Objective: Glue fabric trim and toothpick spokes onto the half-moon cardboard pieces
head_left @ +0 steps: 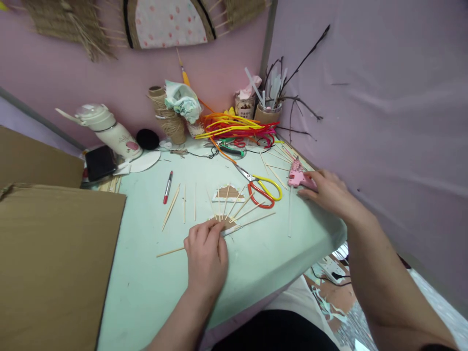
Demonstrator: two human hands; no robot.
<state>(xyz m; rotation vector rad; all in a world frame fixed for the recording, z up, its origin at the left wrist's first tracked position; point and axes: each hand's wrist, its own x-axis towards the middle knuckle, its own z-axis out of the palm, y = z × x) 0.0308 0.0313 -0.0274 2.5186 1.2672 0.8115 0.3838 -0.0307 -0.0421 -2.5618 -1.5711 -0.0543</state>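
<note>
My left hand rests on the table with its fingers curled over a small cardboard half-circle, partly hidden beneath them. Thin wooden sticks fan outward from that piece, and one stick pokes out left of the hand. At the right, my right hand has its thumb and fingers around the handle of a pink hot glue gun, with a clear glue stick below it. Just beyond the fan lies a second cardboard half-circle with a white edge. Scissors with red and yellow handles lie between the hands.
Loose sticks and a red-tipped marker lie left of the fan. Behind are colourful pipe cleaners, green-handled pliers, a twine roll and a white bottle. A large cardboard box fills the left side.
</note>
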